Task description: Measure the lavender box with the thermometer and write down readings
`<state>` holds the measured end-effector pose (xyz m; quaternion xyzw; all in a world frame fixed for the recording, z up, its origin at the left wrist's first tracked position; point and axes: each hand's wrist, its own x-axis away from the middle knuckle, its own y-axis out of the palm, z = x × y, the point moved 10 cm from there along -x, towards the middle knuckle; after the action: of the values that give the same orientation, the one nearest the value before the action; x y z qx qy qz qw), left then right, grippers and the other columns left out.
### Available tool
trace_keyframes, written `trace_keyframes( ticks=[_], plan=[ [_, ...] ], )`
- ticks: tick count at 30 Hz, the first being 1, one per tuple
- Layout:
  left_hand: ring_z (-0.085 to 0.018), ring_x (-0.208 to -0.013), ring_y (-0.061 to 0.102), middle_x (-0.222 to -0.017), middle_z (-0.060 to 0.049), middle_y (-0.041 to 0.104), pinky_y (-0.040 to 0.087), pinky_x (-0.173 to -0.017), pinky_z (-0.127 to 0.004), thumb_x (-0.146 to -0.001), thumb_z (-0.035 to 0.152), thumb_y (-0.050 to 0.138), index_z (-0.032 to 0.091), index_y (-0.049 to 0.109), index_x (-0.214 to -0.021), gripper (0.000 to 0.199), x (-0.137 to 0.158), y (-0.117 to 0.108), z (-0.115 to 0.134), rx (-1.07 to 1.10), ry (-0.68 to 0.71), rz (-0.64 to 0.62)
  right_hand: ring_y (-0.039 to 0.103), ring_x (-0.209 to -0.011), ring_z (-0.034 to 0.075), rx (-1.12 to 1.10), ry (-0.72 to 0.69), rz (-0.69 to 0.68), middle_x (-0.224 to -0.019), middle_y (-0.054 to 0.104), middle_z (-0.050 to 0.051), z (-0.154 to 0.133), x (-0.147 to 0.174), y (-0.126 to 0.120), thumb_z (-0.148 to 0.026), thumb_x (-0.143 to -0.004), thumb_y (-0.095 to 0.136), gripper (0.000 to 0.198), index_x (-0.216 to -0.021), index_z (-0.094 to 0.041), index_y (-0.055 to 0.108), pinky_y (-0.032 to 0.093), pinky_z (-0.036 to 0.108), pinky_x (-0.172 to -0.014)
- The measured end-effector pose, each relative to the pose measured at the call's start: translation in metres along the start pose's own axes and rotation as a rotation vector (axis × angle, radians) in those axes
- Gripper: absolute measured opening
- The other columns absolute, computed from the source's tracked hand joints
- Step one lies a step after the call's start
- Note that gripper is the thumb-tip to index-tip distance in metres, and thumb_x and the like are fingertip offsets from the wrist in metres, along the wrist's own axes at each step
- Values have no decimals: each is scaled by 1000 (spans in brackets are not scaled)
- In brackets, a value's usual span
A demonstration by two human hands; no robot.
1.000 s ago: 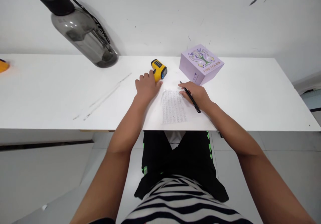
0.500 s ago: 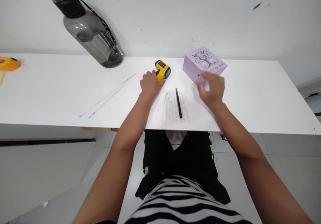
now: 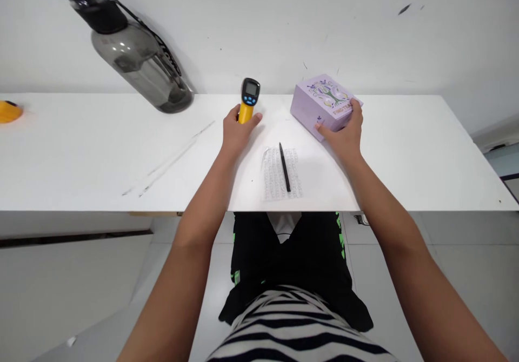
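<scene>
Wrapped around the yellow handle of an infrared thermometer (image 3: 247,102) is my left hand (image 3: 236,132). The thermometer stands upright, its black back with a small screen and blue buttons facing me. My right hand (image 3: 344,134) grips the near corner of a purple tea box (image 3: 310,108), thumb on the front side and fingers at the right edge. Flowers and lettering decorate the box's top. Between my hands and closer to me, a black pen (image 3: 284,167) lies across a small clear bubble-wrap sheet (image 3: 272,175).
A large grey water bottle (image 3: 140,62) with a black lid stands against the wall on the left. Part of a yellow-orange object (image 3: 8,112) shows at the far left edge. Dark streaks mark the white table (image 3: 81,151), whose front edge runs just before my body.
The thermometer has turned upright in my left hand, so its screen now faces me. My right hand has closed on the tea box's corner.
</scene>
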<state>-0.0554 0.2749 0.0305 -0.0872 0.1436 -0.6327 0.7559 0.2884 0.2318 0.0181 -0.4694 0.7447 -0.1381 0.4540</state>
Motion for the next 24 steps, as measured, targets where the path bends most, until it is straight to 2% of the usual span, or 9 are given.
trace_keyframes(
  ticks=[3, 6, 11, 15, 20, 24],
  plan=[
    [-16, -78, 68, -82, -1, 65, 57, -75, -31, -80, 45, 78, 24, 64, -106, 36, 6, 17, 8, 329, -45, -119, 45, -143, 35, -120, 64, -4, -160, 29, 20, 0, 0, -1, -66, -90, 58, 96, -163, -33, 5, 53, 56, -103],
    [-12, -73, 69, -79, 1, 64, 59, -78, -29, -83, 45, 76, 23, 65, -107, 35, 16, 32, 17, 526, -106, -236, 57, -131, 29, -332, 165, -67, -155, 41, 19, -5, 0, 10, -68, -95, 48, 83, -161, -35, 10, 58, 48, -94],
    [-14, -78, 72, -81, 1, 68, 61, -81, -31, -80, 34, 78, 20, 65, -108, 34, 36, 55, 19, 677, -229, -417, 62, -124, 27, -791, 394, -152, -150, 52, 15, -25, 9, 24, -71, -97, 40, 67, -154, -37, 28, 61, 44, -87],
    [-14, -73, 73, -79, 2, 68, 60, -75, -32, -74, 26, 81, 17, 63, -109, 40, 52, 73, 22, 734, -263, -562, 63, -125, 28, -977, 468, -240, -148, 54, 14, -48, 20, 27, -73, -95, 42, 68, -151, -34, 36, 63, 46, -88],
    [-17, -75, 75, -77, 2, 68, 59, -72, -32, -70, 25, 84, 16, 57, -110, 49, 57, 77, 27, 728, -224, -569, 63, -129, 30, -1118, 504, -351, -140, 64, 8, -67, 29, 34, -83, -87, 45, 77, -148, -36, 45, 62, 50, -98],
    [-18, -73, 75, -74, 3, 67, 59, -70, -31, -69, 28, 85, 17, 56, -111, 52, 60, 75, 31, 737, -205, -562, 61, -133, 31, -1228, 594, -409, -141, 66, 2, -74, 38, 41, -83, -81, 56, 80, -148, -41, 45, 59, 52, -107]
  ],
)
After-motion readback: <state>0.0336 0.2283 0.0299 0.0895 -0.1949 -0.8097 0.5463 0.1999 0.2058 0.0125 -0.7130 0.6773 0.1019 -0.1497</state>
